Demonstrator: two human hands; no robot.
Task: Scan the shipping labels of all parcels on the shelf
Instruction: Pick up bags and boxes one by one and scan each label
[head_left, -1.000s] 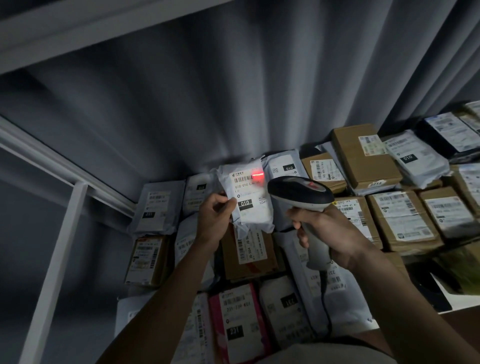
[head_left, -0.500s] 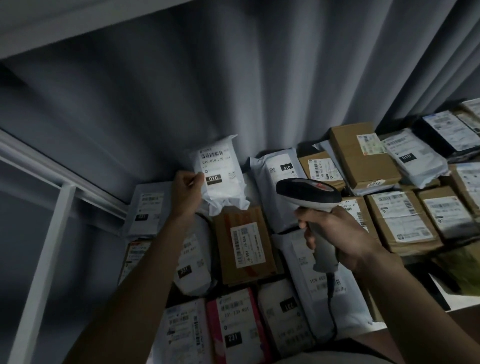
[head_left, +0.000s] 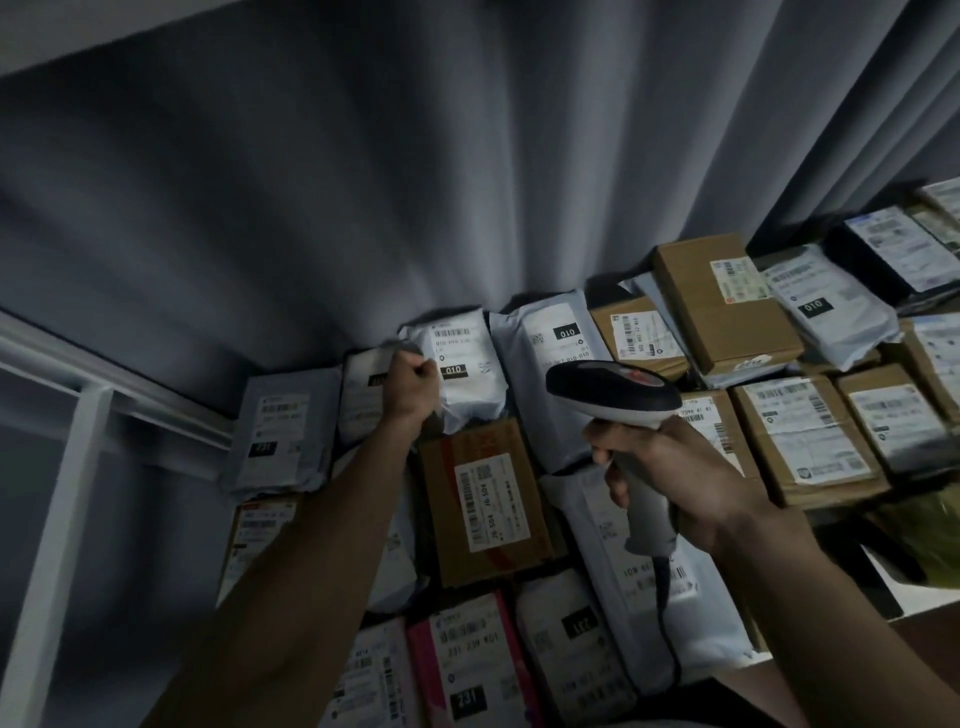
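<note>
Scanner (head_left: 618, 402) of smooth grey plastic fills my right hand (head_left: 675, 478), fingers wrapped round its grip. Farther back, my left hand (head_left: 410, 384) pinches the crinkled edge of a soft white mailer (head_left: 462, 364) lying against the pleated curtain (head_left: 415, 182), among cardboard boxes.

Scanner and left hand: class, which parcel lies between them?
Head view: a white mailer labelled 010 lies between the scanner and the left hand.
</note>
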